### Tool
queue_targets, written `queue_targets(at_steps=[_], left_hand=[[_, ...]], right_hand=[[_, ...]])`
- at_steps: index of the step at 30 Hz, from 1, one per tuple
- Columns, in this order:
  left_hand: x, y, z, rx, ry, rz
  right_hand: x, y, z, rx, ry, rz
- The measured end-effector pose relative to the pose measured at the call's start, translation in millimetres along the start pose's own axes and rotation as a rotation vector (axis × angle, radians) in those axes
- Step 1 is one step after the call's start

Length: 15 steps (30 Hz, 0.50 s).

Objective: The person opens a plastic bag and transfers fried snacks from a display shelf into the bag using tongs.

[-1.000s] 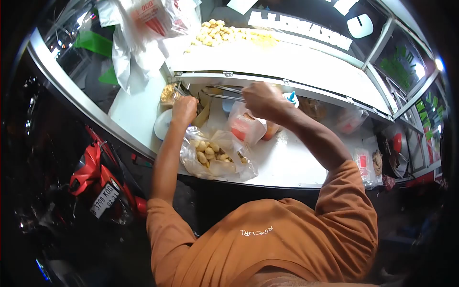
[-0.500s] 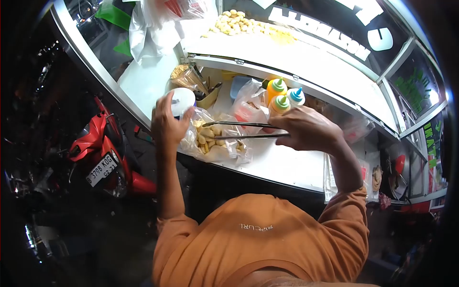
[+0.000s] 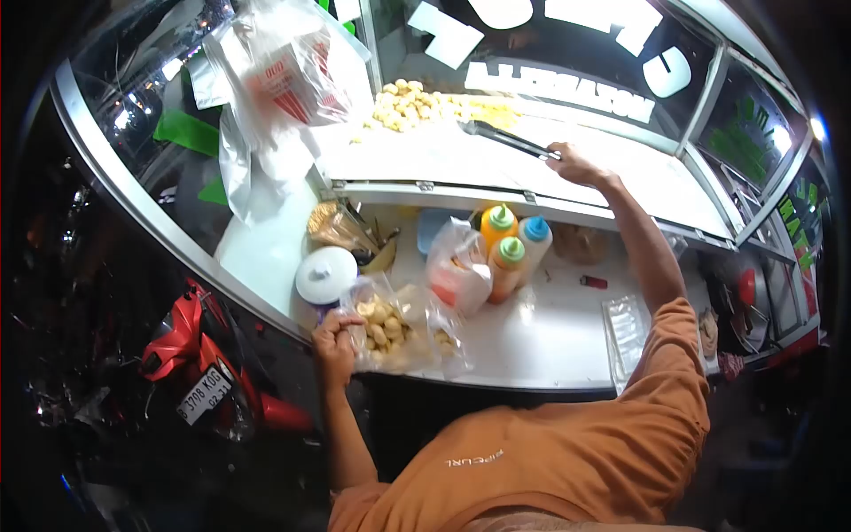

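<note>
My left hand (image 3: 334, 346) grips the left edge of a clear plastic bag (image 3: 417, 353) on the lower counter. Inside the bag lie several pale yellow rounded food pieces (image 3: 381, 326). High on the right, my right hand (image 3: 578, 166) is closed round the handle end of metal tongs (image 3: 507, 138). Their tips reach over the bright upper shelf (image 3: 425, 161), close to a heap of similar pale pieces (image 3: 403, 106) and finer yellow bits (image 3: 495, 115). Beside my left hand stands a tub with a round white lid (image 3: 326, 275).
Squeeze bottles (image 3: 507, 262) stand mid-counter beside a plastic bag with red contents (image 3: 459, 275). Flat clear bags (image 3: 626, 330) lie at the right. More plastic bags (image 3: 275, 97) hang at upper left. A metal frame edge (image 3: 479, 193) borders the upper shelf. A red motorbike (image 3: 177, 328) is outside.
My right hand has carried the tongs up from above the bag to the upper shelf. My left hand has gone from beside the white lid down to the bag's edge. The view has shifted.
</note>
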<state>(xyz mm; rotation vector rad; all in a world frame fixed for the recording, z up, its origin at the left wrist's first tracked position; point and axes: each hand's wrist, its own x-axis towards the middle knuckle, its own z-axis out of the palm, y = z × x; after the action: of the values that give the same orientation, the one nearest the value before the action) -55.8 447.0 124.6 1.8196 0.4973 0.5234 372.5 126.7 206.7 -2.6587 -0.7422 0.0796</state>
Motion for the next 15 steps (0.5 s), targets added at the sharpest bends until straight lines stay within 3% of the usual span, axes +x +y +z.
queue_targets(at_steps=[2, 6, 10, 12, 15], left_hand=[[2.1, 0.3, -2.1, 0.021, 0.033, -0.033], [3.2, 20.1, -5.3, 0.175, -0.015, 0.247], [4.1, 44.3, 1.5, 0.335, 0.019, 0.19], [5.1, 36.9, 1.9, 0.391, 0.017, 0.11], [11.1, 22.8, -6.8, 0.311, -0.042, 0.153]], right_hand=[[57.1, 0.1, 24.8, -0.191, -0.035, -0.014], [109.9, -65.2, 33.1, -0.271, -0.173, 0.111], [203.1, -79.5, 86.0, -0.222, -0.166, 0.066], [237.5, -95.9, 109.5, -0.326, -0.2, -0.082], [267.6, -108.3, 124.1, -0.187, -0.211, -0.053]])
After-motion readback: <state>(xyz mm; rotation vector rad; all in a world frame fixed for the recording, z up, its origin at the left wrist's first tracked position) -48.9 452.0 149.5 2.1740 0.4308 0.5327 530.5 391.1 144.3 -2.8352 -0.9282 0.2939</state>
